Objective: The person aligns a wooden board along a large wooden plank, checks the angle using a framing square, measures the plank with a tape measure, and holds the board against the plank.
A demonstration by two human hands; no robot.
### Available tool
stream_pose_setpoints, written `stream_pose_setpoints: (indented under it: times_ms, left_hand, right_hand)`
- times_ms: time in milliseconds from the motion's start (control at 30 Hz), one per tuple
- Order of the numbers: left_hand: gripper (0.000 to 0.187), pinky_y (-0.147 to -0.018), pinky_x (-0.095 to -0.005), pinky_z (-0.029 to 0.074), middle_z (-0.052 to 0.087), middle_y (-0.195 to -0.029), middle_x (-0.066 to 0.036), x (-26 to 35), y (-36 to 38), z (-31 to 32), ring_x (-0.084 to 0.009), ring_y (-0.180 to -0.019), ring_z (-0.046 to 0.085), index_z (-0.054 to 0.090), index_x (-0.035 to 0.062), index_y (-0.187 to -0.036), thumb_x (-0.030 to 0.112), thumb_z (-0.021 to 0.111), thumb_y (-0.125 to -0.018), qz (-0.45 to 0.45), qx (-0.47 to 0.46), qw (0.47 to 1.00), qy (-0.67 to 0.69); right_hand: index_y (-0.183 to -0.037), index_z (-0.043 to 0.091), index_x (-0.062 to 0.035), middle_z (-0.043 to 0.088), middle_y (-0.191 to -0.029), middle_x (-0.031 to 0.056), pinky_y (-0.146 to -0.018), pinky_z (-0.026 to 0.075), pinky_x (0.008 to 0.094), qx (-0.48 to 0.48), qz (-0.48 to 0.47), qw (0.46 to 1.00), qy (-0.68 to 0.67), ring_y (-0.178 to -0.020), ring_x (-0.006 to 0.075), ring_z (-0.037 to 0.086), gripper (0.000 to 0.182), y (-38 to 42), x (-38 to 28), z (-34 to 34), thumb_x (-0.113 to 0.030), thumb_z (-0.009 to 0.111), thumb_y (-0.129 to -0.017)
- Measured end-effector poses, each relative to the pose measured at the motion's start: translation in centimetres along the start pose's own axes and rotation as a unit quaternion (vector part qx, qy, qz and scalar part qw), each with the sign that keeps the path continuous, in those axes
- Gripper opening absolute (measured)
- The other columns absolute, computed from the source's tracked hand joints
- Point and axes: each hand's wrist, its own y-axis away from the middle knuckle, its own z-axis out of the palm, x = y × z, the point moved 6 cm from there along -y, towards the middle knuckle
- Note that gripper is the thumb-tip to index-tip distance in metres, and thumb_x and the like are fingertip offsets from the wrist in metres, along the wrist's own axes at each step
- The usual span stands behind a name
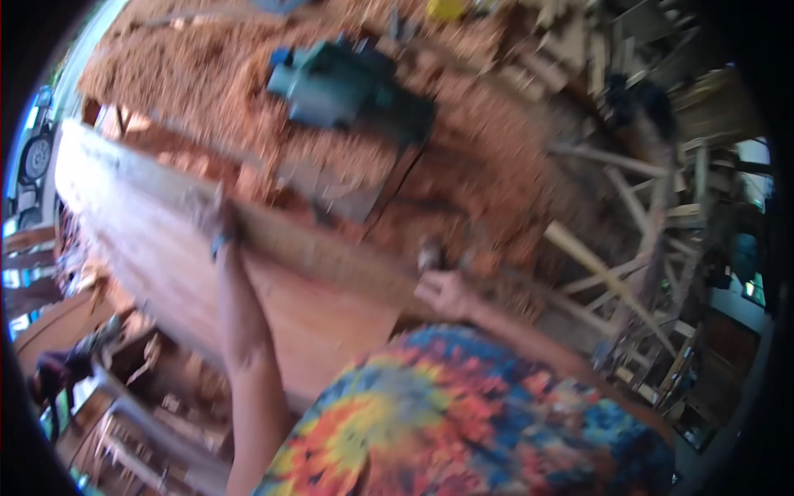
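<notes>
A long, wide wooden board (322,314) slants across the view, its pale far end at the upper left. My left hand (217,213) is on the board's upper edge, the fingers blurred but seemingly hooked over it; a dark band circles that wrist. Just beyond the nearer part of the same edge, my right hand (447,293) is closed, its fingers curled. A small, roundish metallic-looking thing (430,255) shows at its fingertips, too blurred to name. Beyond the board, a green power tool (351,91) with a dark cord lies on the sawdust.
Reddish sawdust and shavings (186,66) heap up behind the board. Wooden frames (637,207) and a pale stick (579,248) stand at the right, with scrap wood above. A person (70,364) is at the lower left; a vehicle wheel (37,157) shows at the far left.
</notes>
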Motion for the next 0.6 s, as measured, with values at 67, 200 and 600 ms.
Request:
stream_pose_setpoints:
  times_ms: [67,200,600]
  left_hand:
    - [0.046,-0.120,-0.0446,0.021,0.032,-0.155,-0.026,0.1,0.1,0.7,-0.0367,-0.147,0.025,0.044,0.0343,-0.142,0.043,0.052,-0.097,-0.036,-0.010,0.996,0.082]
    - [0.080,-0.122,-0.0441,0.015,0.023,-0.159,-0.025,1.2,1.9,-4.4,-0.0371,-0.148,0.022,0.034,0.0001,-0.151,0.056,0.048,-0.096,-0.213,-0.026,0.926,0.310]
    - [0.097,-0.120,-0.0500,0.018,0.022,-0.158,-0.028,11.9,20.4,-15.0,-0.0400,-0.147,0.023,0.021,-0.0049,-0.153,0.044,0.069,-0.084,-0.239,-0.012,0.882,0.405]
  right_hand:
    - [-0.106,0.067,-0.0029,0.065,-0.085,0.0202,-0.072,0.053,0.0431,0.095,-0.062,0.993,0.037,-0.082,0.0360,0.067,0.033,0.5,-0.3,-1.2,-0.031,0.069,-0.088]
    - [-0.110,0.067,0.0020,0.067,-0.088,0.0185,-0.071,0.054,0.0397,0.106,-0.113,0.985,0.073,-0.079,0.0315,0.068,0.039,-0.9,-4.4,-8.0,-0.025,0.072,-0.083]
    - [-0.135,0.049,0.0021,0.053,-0.133,0.0256,-0.103,0.044,0.0466,0.336,-0.297,0.805,0.388,-0.118,0.0430,0.053,0.065,-28.0,-8.6,-34.6,-0.021,0.068,-0.078]
